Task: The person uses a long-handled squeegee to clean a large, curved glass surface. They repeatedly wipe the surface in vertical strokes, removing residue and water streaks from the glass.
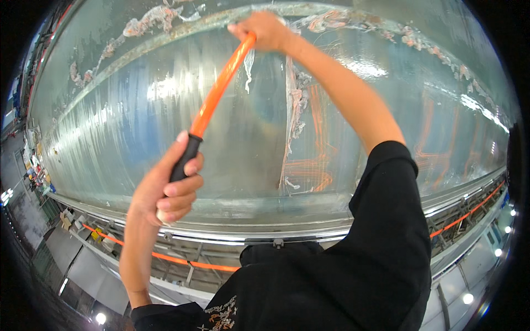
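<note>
A long orange tool handle (222,87) with a black grip slants up and to the right across the middle of the head view. My left hand (168,185) is closed around the black grip, its fingers wrapped under it. At the handle's far end, my right hand (264,32) is closed over it, so whatever is fixed there is hidden. Both hands are above a large, glossy, pale green-grey sheet (226,151). Near my right hand, a lumpy ridge of peeled whitish-pink residue (326,21) runs across the sheet. Another ragged strip of residue (297,105) comes down toward me.
Orange smears (317,165) mark the sheet right of the strip. Along its near edge, beside my body, runs a metal rail (221,238), with an orange bar (193,263) beyond it. Small boxes and loose items (36,165) lie at the far left.
</note>
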The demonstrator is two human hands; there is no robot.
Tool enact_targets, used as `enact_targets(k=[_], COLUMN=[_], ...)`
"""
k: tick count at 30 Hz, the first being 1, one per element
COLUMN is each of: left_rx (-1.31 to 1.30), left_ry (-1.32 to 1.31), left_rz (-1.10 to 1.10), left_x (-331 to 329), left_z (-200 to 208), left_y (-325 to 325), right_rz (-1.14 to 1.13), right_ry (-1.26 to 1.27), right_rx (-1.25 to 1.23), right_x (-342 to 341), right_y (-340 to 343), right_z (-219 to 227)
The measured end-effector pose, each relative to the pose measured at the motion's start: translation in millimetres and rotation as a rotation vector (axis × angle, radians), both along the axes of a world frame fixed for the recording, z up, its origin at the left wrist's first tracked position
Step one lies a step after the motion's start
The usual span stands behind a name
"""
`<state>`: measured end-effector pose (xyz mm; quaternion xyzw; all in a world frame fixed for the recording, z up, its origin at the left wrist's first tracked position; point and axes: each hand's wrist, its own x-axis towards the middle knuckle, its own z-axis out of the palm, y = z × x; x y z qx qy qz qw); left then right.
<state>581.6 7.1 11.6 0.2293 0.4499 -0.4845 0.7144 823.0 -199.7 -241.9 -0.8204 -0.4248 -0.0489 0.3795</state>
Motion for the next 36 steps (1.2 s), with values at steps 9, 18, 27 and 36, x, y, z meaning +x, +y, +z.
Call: enact_targets(k=[9, 18, 27, 36], left_rx=[-0.017, 0.088, 0.073, 0.022], left_ry=[0.14, 0.268, 0.269, 0.216], left_rz=[0.02, -0.235, -0.241, -0.106], left_x=[-294, -434, -301, -81], left_z=[46, 80, 97, 46], left_y=[-5, -21, -31, -38], right_rz=[0.261, -0.018, -0.028, -0.096], right_ry=[0.317, 0.227, 0.142, -0.093], right_rx=[0.03, 0.064, 0.195, 0.075], right_x=[-322, -532, -428, -142], right_y=[13, -39, -19, -31], right_z=[-10, 37, 15, -8])
